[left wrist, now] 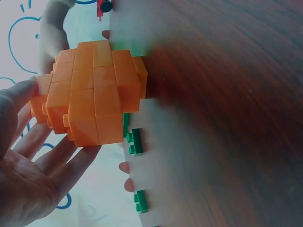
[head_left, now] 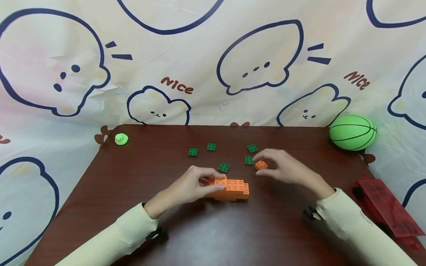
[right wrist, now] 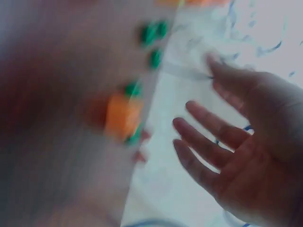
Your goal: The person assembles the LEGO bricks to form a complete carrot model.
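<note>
Gripped by left hand at centre of dark-brown wood-grain table, before cream sheet with blue outlines: stepped orange plastic-brick block. Beside square green plastic brick: small orange plastic brick, near right hand, spread and empty.

The right hand had its fingers parted — beyond their tips sat a blurred orange brick, green bricks beside it and toward the thumb.

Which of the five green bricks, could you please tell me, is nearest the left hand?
The front-most green brick, just beyond the orange assembly that the left hand grips; the other four lie farther back.
</note>
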`<state>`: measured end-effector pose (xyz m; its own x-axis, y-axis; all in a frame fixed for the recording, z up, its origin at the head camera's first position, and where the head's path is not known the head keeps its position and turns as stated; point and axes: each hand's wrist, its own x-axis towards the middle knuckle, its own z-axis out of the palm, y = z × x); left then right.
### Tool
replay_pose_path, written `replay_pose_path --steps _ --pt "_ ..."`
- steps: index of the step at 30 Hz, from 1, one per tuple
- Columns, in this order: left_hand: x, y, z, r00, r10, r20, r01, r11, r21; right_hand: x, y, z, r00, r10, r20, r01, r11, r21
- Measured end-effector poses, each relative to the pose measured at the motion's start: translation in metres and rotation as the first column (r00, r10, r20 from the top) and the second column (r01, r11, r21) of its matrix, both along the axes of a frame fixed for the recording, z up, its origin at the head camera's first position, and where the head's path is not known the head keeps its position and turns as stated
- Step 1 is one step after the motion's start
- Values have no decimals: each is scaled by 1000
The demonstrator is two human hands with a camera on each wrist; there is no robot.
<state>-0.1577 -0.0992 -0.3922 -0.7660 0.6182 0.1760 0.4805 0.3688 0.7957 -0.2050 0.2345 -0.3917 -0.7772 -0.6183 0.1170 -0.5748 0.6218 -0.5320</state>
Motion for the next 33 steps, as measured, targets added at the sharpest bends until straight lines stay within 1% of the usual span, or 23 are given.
replay_pose_path --steps 1,3,5,8,11,13,16,19,21,23,26,29,33 --pt "0 0 -1 1000 2 -2 -2 1000 1 -8 6 -3 1000 -29 -7 29 999 31" --pt "1 -1 -2 1000 4 -2 -4 1000 6 -22 15 -12 998 -56 -7 57 993 103" --pt "1 -3 -3 1000 8 -4 -8 1000 8 -32 19 -23 999 -51 5 50 987 153" --pt "0 -5 -6 1000 14 -10 -14 1000 9 -40 18 -36 1000 -21 14 18 987 161" --pt "-1 -7 -6 1000 7 -12 -7 1000 -1 -38 13 -40 1000 -9 -28 13 991 136" --pt "-1 -7 -6 1000 -7 -10 7 1000 -13 -33 8 -36 999 -14 -49 18 996 90" --pt "-2 -6 -5 999 -24 -25 24 999 -24 -16 -5 -19 996 9 -86 -13 999 -40" --pt "-2 -4 -5 999 -27 -31 27 1000 -16 7 -24 2 989 76 -130 -97 982 -164" --pt "-3 -4 -5 999 -30 -33 30 1000 -5 22 -35 10 977 132 -168 -165 966 -200" --pt "-3 -4 -5 999 -35 -24 35 999 5 34 -43 15 968 173 -182 -210 956 -205" --pt "-3 -4 -6 999 -41 -18 41 999 13 45 -52 13 958 202 -205 -242 952 -190" --pt "-3 -5 -7 999 -43 -12 43 999 16 49 -57 10 953 197 -228 -239 956 -171" --pt "-3 -5 -7 999 -45 -10 45 999 21 50 -59 7 950 192 -246 -234 960 -157"
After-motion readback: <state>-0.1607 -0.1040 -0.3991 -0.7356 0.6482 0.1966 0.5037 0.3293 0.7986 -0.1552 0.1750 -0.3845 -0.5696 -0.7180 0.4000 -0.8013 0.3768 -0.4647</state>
